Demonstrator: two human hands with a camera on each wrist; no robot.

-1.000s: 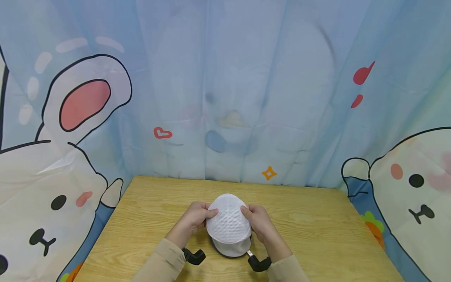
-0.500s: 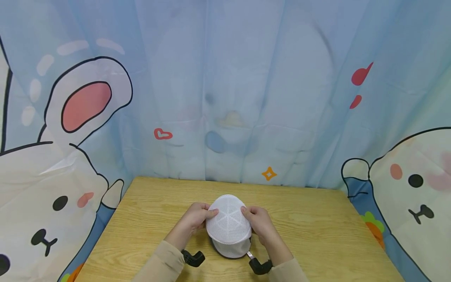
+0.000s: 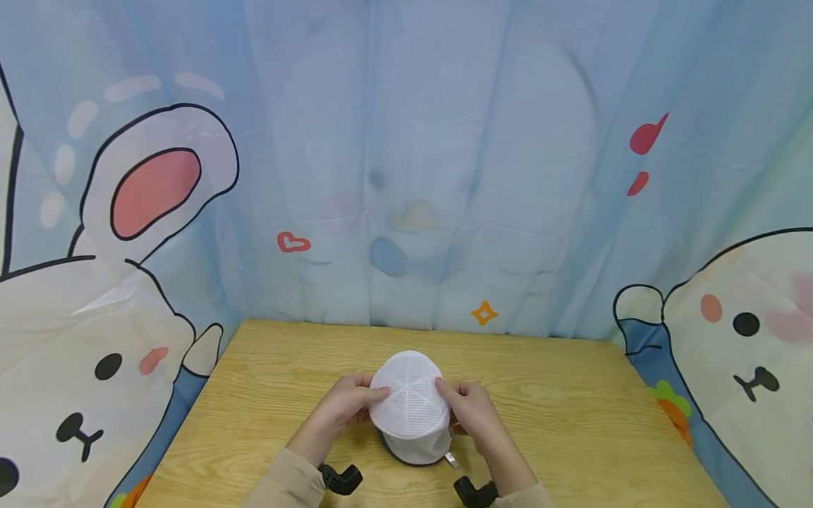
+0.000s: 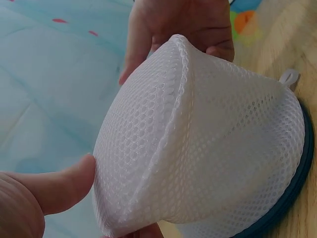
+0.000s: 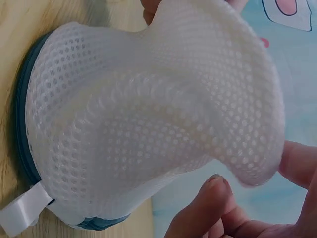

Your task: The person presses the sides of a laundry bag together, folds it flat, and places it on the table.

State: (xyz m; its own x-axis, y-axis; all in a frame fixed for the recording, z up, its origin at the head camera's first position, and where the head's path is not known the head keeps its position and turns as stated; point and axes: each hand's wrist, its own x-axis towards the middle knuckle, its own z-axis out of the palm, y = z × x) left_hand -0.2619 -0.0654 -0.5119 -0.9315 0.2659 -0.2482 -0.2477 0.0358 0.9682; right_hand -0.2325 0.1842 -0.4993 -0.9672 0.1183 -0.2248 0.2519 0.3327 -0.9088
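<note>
A white mesh laundry bag [image 3: 409, 398] stands on the table, its rounded top raised and its sides creased inward. Round its base runs a dark teal zipper [image 5: 22, 114], and a white ribbon loop [image 5: 22, 208] sticks out beside it. My left hand [image 3: 346, 403] holds the top's left edge, thumb on the upper face and fingers partly hidden underneath. At the opposite edge, my right hand [image 3: 473, 413] has its thumb on the mesh and its fingers curled below; the right wrist view shows a small gap between those fingers and the rim.
The wood-grain table [image 3: 571, 409] extends to both sides of the bag. Behind it hangs a pale blue curtain [image 3: 432, 141] with cartoon animals. Black wrist-camera mounts [image 3: 343, 480] sit near both cuffs, close to the tabletop.
Both hands have shifted slightly lower and outward along the rim, the right one more to the right. The bag stays nearly in place, and the ribbon loop lies farther from the right wrist mount.
</note>
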